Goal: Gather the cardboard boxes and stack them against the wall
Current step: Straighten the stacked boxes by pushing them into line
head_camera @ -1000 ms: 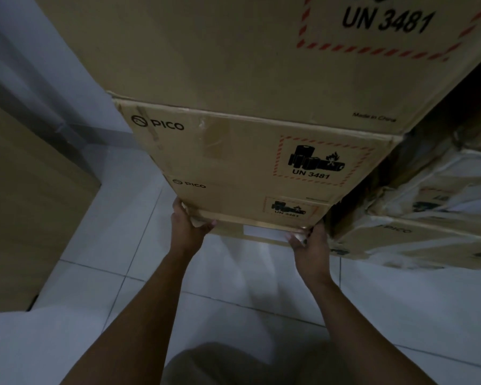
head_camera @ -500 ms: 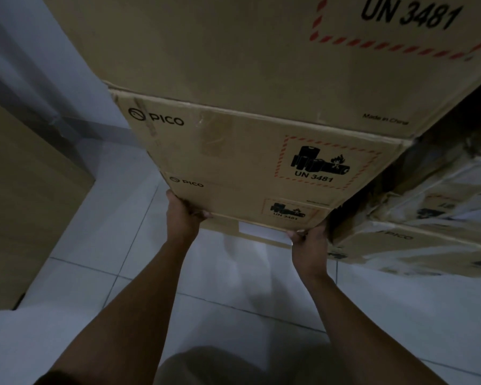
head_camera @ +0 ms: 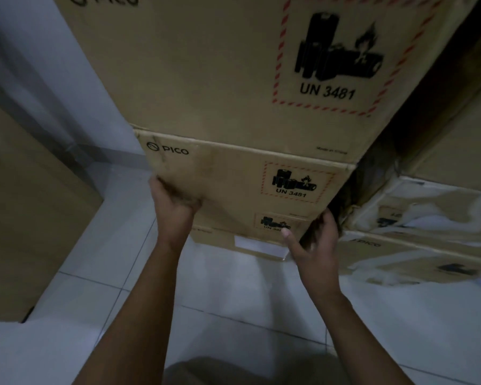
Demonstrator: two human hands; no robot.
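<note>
A stack of brown cardboard boxes printed PICO and UN 3481 fills the middle. The big top box (head_camera: 206,65) rests on a second box (head_camera: 228,173). Below that sit a third box (head_camera: 228,220) and a bottom box (head_camera: 217,238) with a white label. My left hand (head_camera: 175,209) curls on the lower left edge of the second box. At the right corner of the third box is my right hand (head_camera: 314,245), thumb on the front face and fingers wrapped around the side. The fingertips of both hands are hidden.
A second stack of boxes wrapped in shiny plastic film (head_camera: 428,218) stands close on the right, with a dark gap between the stacks. A brown wooden panel (head_camera: 25,204) stands at the left. A white wall (head_camera: 39,65) is behind, with a white tiled floor (head_camera: 233,295) below.
Both hands have moved up from the bottom edge of the stack to its side edges, the left higher than the right. The view has moved closer to the boxes.
</note>
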